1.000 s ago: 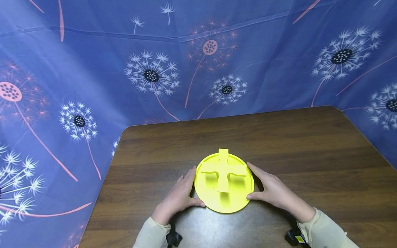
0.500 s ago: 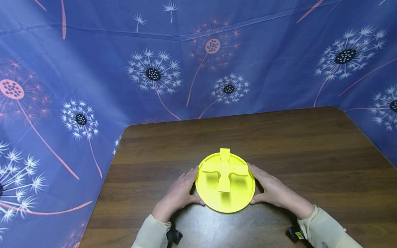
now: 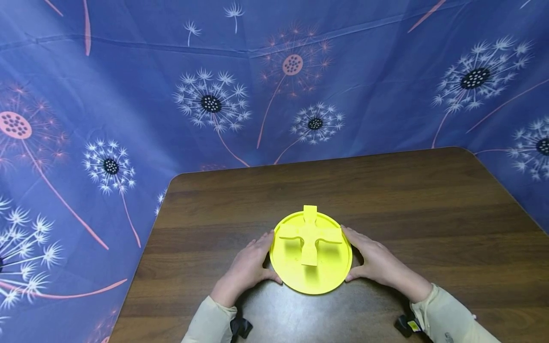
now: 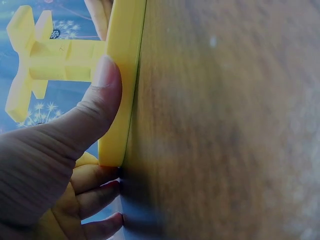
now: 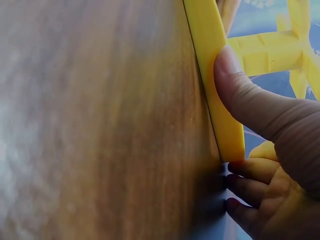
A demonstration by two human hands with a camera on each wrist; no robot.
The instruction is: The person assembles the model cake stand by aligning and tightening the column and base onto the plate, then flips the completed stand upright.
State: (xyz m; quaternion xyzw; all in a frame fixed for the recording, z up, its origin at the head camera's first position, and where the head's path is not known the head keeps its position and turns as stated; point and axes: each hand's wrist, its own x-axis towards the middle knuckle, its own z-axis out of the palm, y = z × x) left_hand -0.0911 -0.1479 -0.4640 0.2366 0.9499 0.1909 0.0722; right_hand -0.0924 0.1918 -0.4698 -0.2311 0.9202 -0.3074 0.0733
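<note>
A yellow round stand lies flat on the table, with a short post rising from its disc to a cross-shaped top. My left hand holds the disc's left edge, its thumb at the front of the rim and its fingers along the side. On the opposite edge my right hand grips in mirror fashion. In the left wrist view the thumb presses against the yellow rim. The right wrist view likewise has the thumb on the rim. The disc's underside is hidden.
The brown wood-grain table extends to both sides and behind the stand. A blue dandelion-print cloth hangs behind and at the sides of the table. Black wrist cameras sit below both hands.
My right thumb has slipped from the top of the rim to its outer edge. The stand stays in nearly the same place, and the view shifts slightly.
</note>
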